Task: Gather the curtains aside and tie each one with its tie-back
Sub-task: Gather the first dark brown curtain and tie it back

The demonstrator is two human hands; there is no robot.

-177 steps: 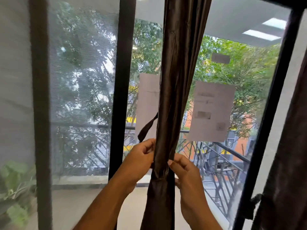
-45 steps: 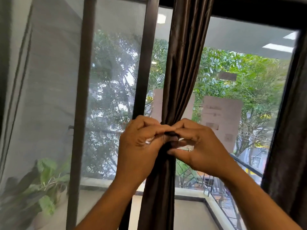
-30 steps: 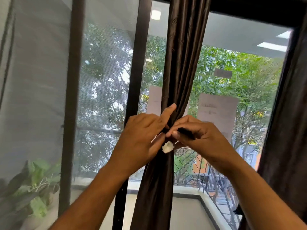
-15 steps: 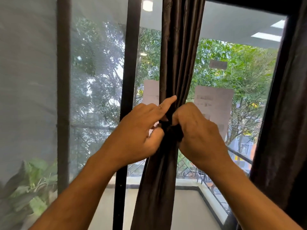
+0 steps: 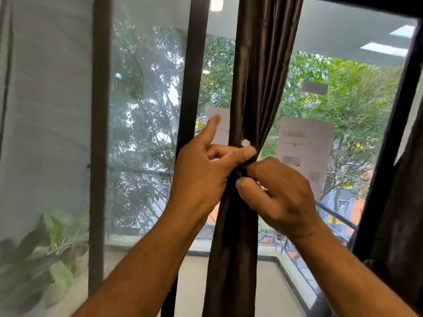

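Observation:
A dark brown curtain [image 5: 258, 76] hangs gathered into a narrow bundle in front of the window's middle. A dark tie-back [image 5: 243, 167] wraps the bundle at its waist, mostly hidden between my hands. Its small white tab [image 5: 246, 142] shows just above my left thumb. My left hand [image 5: 203, 172] grips the bundle and tie-back from the left, index finger pointing up. My right hand [image 5: 279, 193] pinches the tie-back from the right. A second dark curtain [image 5: 402, 202] hangs at the right edge.
Dark window frame bars [image 5: 190, 88] stand left of the curtain, with a mesh screen [image 5: 142, 133] between them. A leafy potted plant [image 5: 45, 252] sits low at the left. Paper sheets [image 5: 306, 152] are stuck on the glass. A balcony railing [image 5: 332, 211] runs outside.
My left thumb has stretched across the curtain and the white tab now shows above it. My right hand has dropped slightly lower. The left index finger has swung away from the fabric.

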